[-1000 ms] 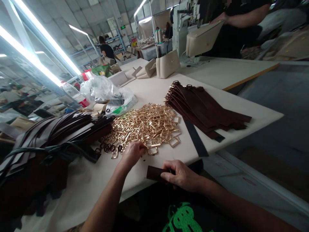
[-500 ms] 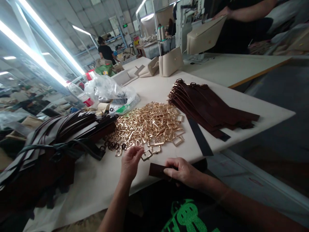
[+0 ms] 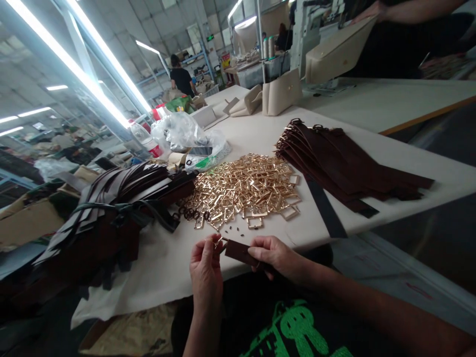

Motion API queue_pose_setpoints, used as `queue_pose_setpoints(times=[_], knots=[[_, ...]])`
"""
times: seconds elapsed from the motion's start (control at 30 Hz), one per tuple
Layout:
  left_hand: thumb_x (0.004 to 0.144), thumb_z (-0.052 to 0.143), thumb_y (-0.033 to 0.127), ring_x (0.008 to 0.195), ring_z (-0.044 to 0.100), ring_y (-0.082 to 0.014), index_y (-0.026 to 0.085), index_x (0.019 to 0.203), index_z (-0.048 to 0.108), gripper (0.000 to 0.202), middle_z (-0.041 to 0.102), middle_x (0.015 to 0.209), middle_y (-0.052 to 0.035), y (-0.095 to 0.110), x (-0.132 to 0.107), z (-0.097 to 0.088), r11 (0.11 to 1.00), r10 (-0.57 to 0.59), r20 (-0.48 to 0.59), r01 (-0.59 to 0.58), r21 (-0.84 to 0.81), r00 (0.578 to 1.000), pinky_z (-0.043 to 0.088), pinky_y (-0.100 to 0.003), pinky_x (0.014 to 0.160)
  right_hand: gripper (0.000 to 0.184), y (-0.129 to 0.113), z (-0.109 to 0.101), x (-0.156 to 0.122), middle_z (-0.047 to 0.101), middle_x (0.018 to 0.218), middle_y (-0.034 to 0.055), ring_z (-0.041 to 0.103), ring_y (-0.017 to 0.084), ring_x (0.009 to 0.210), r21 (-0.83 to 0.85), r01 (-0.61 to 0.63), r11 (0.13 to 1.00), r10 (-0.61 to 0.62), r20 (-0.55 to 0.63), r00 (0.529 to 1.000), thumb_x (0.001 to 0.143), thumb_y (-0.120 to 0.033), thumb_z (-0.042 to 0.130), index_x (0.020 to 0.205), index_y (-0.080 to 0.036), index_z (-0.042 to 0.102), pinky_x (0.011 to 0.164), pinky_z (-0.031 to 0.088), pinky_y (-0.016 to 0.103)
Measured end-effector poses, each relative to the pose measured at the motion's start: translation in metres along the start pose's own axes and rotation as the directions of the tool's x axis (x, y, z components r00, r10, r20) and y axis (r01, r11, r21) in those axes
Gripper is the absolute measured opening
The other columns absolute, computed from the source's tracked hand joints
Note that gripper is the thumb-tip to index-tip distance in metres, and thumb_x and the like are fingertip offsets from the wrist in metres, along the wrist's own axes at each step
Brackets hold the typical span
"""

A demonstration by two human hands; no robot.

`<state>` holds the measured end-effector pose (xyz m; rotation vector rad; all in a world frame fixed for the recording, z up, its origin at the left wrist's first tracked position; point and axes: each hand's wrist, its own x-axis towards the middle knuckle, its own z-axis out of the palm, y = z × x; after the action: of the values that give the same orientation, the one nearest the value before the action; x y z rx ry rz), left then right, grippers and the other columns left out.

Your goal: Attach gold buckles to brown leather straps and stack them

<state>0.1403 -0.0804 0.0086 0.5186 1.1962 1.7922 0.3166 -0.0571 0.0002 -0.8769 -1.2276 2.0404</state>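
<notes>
Looks like the lining-up step: left hand [image 3: 206,260] pinches a gold-toned buckle [image 3: 220,243] by the end of a dark brown strap [image 3: 238,251], right hand [image 3: 277,255] grips that strap, both in front of the buckle pile [image 3: 247,186]. Next move probably wants steady alignment, tbh.

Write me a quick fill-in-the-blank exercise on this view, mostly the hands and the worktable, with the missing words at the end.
1. The left hand pinches a metal buckle, while the right hand grips a strap coloured dark ____.
2. The heap of rectangular buckles is coloured ____.
3. In the picture, the tied strap bundle lies to the ____ of that heap.
4. The print on the wearer's dark clothing is ____.

Missing words: brown; gold; left; green.
</notes>
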Motion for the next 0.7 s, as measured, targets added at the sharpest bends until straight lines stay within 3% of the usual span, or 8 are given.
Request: queue_pose_setpoints(times=[0.17,0.4,0.57,0.7], knots=[[0.069,0.084,0.035,0.082,0.071,-0.0156,0.017,0.076,0.067,0.026,0.075,0.088,-0.0035,0.000,-0.007,0.002,1.000,0.020,-0.012,-0.020,0.008,1.000,0.055,-0.026,0.077,0.031,-0.003,0.007,-0.004,0.053,0.060,-0.0051,0.045,0.006,0.041,-0.253,0.084,0.964,-0.097,-0.041,0.994,0.084,-0.046,0.061,0.078,-0.017,0.055,0.038,0.033,0.016],[0.074,0.080,0.036,0.093,0.069,-0.0207,0.017,0.072,0.066,0.023,0.071,0.106,-0.0053,-0.011,-0.025,-0.005,0.991,-0.004,0.089,-0.008,0.134,0.996,0.053,-0.033,0.088,0.029,0.003,0.010,-0.005,0.051,0.062,-0.0043,0.049,0.009,0.045,-0.340,0.190,0.921,-0.240,-0.110,0.965,0.090,-0.045,0.057,0.081,-0.017,0.057,0.041,0.036,0.018],[0.073,0.081,0.036,0.072,0.062,-0.0133,0.018,0.075,0.070,0.021,0.068,0.074,0.0000,-0.021,-0.035,-0.011,0.949,-0.065,0.177,0.006,0.314,0.982,0.050,-0.023,0.072,0.024,0.000,0.010,-0.006,0.054,0.066,-0.0024,0.048,0.010,0.053,-0.381,0.274,0.883,-0.330,-0.090,0.940,0.092,-0.039,0.055,0.082,-0.017,0.060,0.047,0.040,0.019],[0.073,0.079,0.039,0.069,0.060,-0.0138,0.018,0.073,0.070,0.024,0.068,0.071,-0.0003,-0.019,-0.035,-0.010,0.910,-0.003,0.172,-0.068,0.410,0.985,0.049,-0.023,0.068,0.018,-0.006,0.009,-0.009,0.057,0.067,-0.0019,0.052,0.011,0.057,-0.470,0.286,0.835,-0.332,-0.015,0.943,0.091,-0.029,0.053,0.082,-0.017,0.062,0.051,0.041,0.019]])
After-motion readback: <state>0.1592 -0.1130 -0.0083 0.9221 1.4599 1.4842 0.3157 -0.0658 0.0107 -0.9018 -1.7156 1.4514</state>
